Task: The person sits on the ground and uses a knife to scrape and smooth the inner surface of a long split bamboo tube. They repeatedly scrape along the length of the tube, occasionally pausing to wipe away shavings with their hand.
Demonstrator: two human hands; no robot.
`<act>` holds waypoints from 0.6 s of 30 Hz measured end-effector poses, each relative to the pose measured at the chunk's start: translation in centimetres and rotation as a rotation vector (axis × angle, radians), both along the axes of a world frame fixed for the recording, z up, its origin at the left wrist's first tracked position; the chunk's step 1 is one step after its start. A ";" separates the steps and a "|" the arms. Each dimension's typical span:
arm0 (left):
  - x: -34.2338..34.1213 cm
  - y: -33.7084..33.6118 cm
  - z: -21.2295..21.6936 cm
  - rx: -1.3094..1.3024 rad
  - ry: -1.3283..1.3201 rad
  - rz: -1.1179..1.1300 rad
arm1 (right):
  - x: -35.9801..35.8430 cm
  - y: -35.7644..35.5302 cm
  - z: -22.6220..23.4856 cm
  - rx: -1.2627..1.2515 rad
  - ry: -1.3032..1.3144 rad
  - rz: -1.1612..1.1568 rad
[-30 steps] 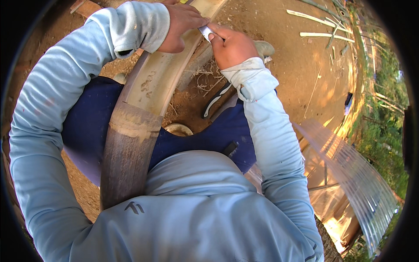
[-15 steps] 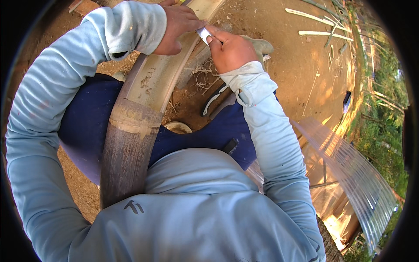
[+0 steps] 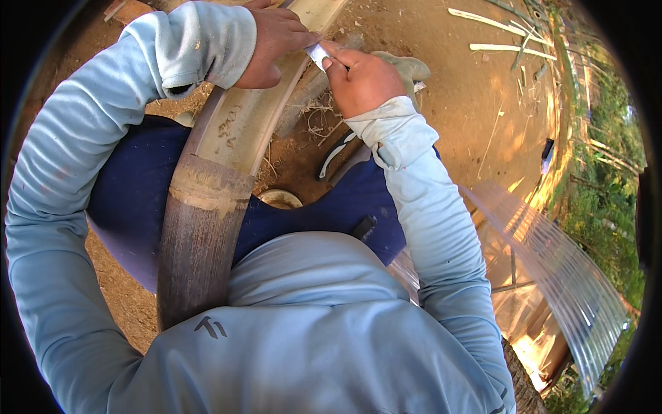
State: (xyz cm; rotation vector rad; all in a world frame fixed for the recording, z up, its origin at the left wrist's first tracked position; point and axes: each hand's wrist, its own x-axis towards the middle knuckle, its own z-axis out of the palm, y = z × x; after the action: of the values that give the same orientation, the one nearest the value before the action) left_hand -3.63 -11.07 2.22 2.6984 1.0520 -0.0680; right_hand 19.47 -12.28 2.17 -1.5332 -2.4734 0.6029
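Observation:
A thick bamboo pole (image 3: 200, 238) runs from beside my torso across my lap toward the top of the view. Its far part is cut open, showing a pale hollow inside (image 3: 231, 131). My right hand (image 3: 363, 79) is closed on a knife, its thumb pressed along the short silvery blade (image 3: 318, 56) at the bamboo's right edge; the handle is hidden in the fist. My left hand (image 3: 272, 45) lies across the opened bamboo with fingers stretched out and thumb apart. Its fingertips reach the blade's tip.
Beneath the bamboo, a tool with a black-and-white curved handle (image 3: 336, 155) lies near a round pale object (image 3: 280, 199). Pale split strips (image 3: 510, 50) are on the dirt ground at the upper right. A clear corrugated sheet (image 3: 552, 269) stands to the right.
Both hands and the blade have shifted very slightly left along the bamboo's edge. The grip on the knife looks the same.

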 end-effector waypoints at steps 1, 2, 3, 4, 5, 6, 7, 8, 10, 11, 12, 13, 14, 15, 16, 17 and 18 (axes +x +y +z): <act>0.1 0.0 0.6 -0.034 0.009 0.000 | 0.1 0.0 -0.1 0.012 0.004 0.001; 0.1 -0.2 1.3 -0.068 0.022 0.008 | 0.1 -0.1 -0.1 0.015 -0.002 0.004; -0.1 -0.3 0.8 -0.041 0.009 0.010 | 0.0 -0.2 0.0 0.018 -0.008 0.008; -0.4 -0.3 -0.2 -0.013 -0.004 0.012 | -0.1 -0.3 0.0 0.021 -0.013 0.011; -0.1 -0.5 0.0 0.015 -0.020 0.008 | 0.0 -0.3 -0.1 0.022 -0.004 0.017; -0.1 -0.5 0.4 -0.016 -0.005 0.012 | 0.0 -0.3 -0.2 0.023 0.005 0.024; -0.2 -0.5 1.0 -0.047 0.010 0.016 | 0.0 -0.4 -0.3 0.023 0.015 0.032; 0.0 -0.6 1.6 -0.079 0.025 0.018 | 0.1 -0.4 -0.2 0.018 0.023 0.025; 0.0 -0.6 1.5 -0.079 0.015 0.010 | 0.2 -0.6 -0.1 0.006 0.042 0.013; 0.0 -0.7 1.4 -0.079 0.010 0.007 | 0.2 -0.7 -0.1 0.014 0.050 0.018; 0.0 -0.6 1.2 -0.068 0.020 0.003 | 0.3 -0.7 -0.2 0.022 0.058 0.023; 0.0 -0.5 0.8 -0.056 0.029 -0.002 | 0.4 -0.7 -0.3 0.030 0.066 0.027; 0.0 -0.5 0.5 -0.045 0.039 -0.005 | 0.3 -0.8 -0.1 0.013 0.052 0.025; -0.1 -0.6 0.3 -0.036 0.028 -0.005 | 0.2 -0.8 0.2 -0.004 0.039 0.023; -0.2 -0.7 0.1 -0.027 0.017 -0.005 | 0.1 -0.9 0.4 -0.021 0.025 0.020; -0.3 -0.8 0.0 -0.017 0.007 -0.004 | 0.2 -0.9 0.4 -0.014 0.016 0.026; -0.4 -0.9 0.0 -0.023 0.001 -0.008 | 0.2 -0.9 0.3 -0.007 0.008 0.033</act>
State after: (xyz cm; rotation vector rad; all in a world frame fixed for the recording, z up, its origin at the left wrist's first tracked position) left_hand -4.02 -11.95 2.17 2.6825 1.0344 -0.0821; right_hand 19.64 -13.20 2.46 -1.4929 -2.4975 0.6231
